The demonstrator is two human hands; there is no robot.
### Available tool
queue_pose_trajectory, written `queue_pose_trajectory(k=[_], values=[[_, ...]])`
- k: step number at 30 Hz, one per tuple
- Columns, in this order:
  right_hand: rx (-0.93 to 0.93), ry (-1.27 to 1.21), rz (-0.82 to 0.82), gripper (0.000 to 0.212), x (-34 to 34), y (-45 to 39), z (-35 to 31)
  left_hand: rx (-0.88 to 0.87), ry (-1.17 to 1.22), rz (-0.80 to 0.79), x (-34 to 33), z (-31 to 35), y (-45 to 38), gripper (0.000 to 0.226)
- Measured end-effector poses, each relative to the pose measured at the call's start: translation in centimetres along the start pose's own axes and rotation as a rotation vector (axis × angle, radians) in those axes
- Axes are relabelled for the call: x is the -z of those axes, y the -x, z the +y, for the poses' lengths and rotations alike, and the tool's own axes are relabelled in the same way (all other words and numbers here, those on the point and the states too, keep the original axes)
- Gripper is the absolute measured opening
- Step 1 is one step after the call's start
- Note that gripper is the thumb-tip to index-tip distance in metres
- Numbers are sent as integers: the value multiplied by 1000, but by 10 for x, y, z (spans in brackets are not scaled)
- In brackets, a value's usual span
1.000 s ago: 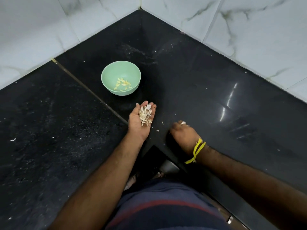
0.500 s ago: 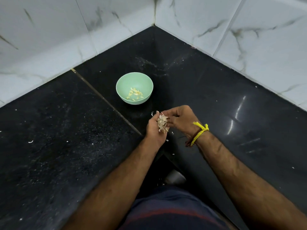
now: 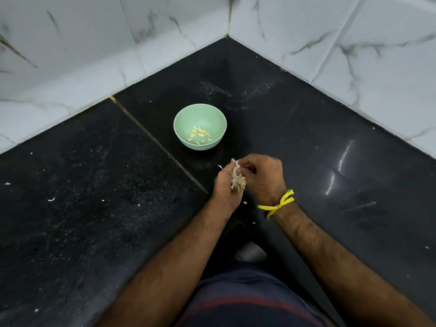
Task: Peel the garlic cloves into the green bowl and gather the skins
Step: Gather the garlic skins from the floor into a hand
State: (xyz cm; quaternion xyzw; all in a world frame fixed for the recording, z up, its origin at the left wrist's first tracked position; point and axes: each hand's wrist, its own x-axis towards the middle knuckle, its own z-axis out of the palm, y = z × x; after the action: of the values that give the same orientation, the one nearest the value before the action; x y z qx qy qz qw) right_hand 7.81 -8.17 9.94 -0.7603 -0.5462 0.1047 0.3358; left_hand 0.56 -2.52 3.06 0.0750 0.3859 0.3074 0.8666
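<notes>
The green bowl (image 3: 200, 126) stands on the black counter near the corner, with several peeled garlic cloves (image 3: 200, 135) at its bottom. In front of the bowl my left hand (image 3: 225, 185) is cupped around a pile of pale garlic skins (image 3: 237, 179). My right hand (image 3: 263, 177), with a yellow thread at the wrist, is pressed against the left hand, its fingertips pinched at the top of the skin pile. A small scrap of skin (image 3: 220, 166) lies on the counter just left of my left hand.
White marble wall tiles (image 3: 354, 67) close the counter corner behind the bowl. A thin seam (image 3: 153, 138) runs diagonally across the black counter (image 3: 94, 208). Tiny skin flecks (image 3: 51, 199) dot the counter's left part. The inner counter edge drops off below my wrists.
My right hand rose from the counter and came against the left palm holding the skins. My left hand has curled from flat to cupped around them. The camera view has tilted upward.
</notes>
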Motion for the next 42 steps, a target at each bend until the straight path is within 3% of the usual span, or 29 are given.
queue_pose_trajectory(k=[3, 7, 10, 17, 22, 27, 30, 34, 36, 39, 42], values=[[-1, -3, 59, 9, -4, -1, -3, 20, 25, 6, -3, 0, 5, 45], [-134, -221, 189, 22, 2, -6, 0, 26, 113, 61, -2, 6, 0, 23], [-286, -238, 42, 23, -3, -8, 12, 17, 126, 51, 2, 8, -1, 21], [-235, -293, -4, 24, -20, -4, 7, 4, 63, -58, 1, 9, 12, 20], [-38, -191, 12, 31, -21, -5, 5, 39, 86, -63, -3, 14, 21, 22], [-83, -350, 240, 24, -23, -15, 6, -87, 140, 1, -1, 27, 30, 18], [-71, -209, 81, 31, -29, -28, 24, -165, 168, 36, 14, 42, 35, 22], [219, 93, -512, 39, -60, -35, 31, -219, 234, 31, 29, 56, 47, 21], [315, 195, -684, 48, -76, -35, 27, -237, 255, 46, 32, 59, 50, 18], [409, 345, -661, 51, -74, -21, 31, -247, 264, 79, 35, 62, 53, 15], [561, 385, -510, 47, -50, 23, 55, -232, 288, 86, 37, 59, 53, 10]])
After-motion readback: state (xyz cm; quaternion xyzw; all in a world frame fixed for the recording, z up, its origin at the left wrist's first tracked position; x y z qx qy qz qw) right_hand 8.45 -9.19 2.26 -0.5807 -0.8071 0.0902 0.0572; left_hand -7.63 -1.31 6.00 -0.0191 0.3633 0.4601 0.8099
